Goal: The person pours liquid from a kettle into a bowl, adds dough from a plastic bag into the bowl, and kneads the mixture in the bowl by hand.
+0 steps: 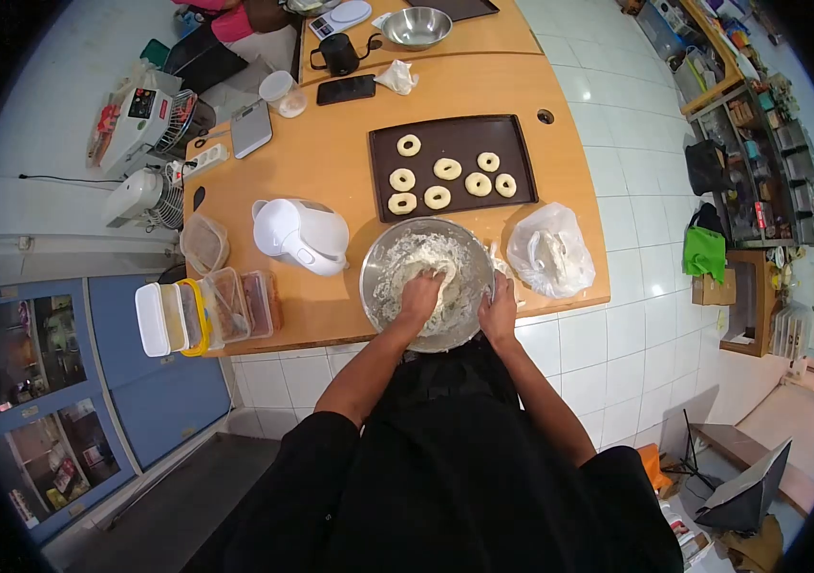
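Inside the steel bowl, your left hand grasps the floury dough, best folded and pressed evenly while your right hand grips the bowl's rim steady.

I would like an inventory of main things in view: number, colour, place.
mixing bowl: 1, silver, at near edge of table
dough: 1 mass, whitish, in mixing bowl
baking tray: 1, dark, beyond mixing bowl
dough rings: 8, pale, on baking tray
plastic bag: 1, whitish, right of mixing bowl
kettle: 1, white, left of mixing bowl
phone: 1, black, beyond kettle
mixers: 2, white, far left
left hand: 1, bare, on dough
right hand: 1, bare, at mixing bowl's rim
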{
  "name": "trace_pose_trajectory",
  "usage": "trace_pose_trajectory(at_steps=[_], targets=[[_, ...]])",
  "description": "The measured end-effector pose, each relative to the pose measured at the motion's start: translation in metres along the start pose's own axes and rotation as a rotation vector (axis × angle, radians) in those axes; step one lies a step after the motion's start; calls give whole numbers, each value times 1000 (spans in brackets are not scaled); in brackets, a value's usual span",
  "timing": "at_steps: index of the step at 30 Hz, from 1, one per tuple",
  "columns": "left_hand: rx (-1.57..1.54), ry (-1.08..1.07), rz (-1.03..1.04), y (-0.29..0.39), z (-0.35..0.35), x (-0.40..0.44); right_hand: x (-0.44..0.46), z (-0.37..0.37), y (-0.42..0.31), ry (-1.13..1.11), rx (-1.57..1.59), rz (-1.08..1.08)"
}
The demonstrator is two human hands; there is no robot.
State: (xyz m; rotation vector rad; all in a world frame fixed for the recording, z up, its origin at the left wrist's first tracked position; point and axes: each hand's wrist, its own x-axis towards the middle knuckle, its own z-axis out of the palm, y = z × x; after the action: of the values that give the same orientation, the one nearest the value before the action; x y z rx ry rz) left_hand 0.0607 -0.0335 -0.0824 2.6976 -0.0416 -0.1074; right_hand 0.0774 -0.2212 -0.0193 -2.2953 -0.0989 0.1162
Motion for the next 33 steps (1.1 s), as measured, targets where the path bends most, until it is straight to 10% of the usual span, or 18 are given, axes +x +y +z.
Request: trace_pose_trajectory(at_steps=[5, 9, 19, 23, 33], targets=[[-83, -184, -247, 9, -30, 10, 6, -1, -1, -35, 7, 11], [-24, 93, -224, 26, -45, 13, 3, -2, -1, -28, 12, 11], [13, -630, -93, 49, -50, -26, 2, -2, -4, -59, -33, 63], [73, 37, -190, 47, -60, -12, -2, -1, 0, -36, -34, 31], [-231, -114, 70, 22, -29, -33, -2, 6, -8, -27, -115, 135]])
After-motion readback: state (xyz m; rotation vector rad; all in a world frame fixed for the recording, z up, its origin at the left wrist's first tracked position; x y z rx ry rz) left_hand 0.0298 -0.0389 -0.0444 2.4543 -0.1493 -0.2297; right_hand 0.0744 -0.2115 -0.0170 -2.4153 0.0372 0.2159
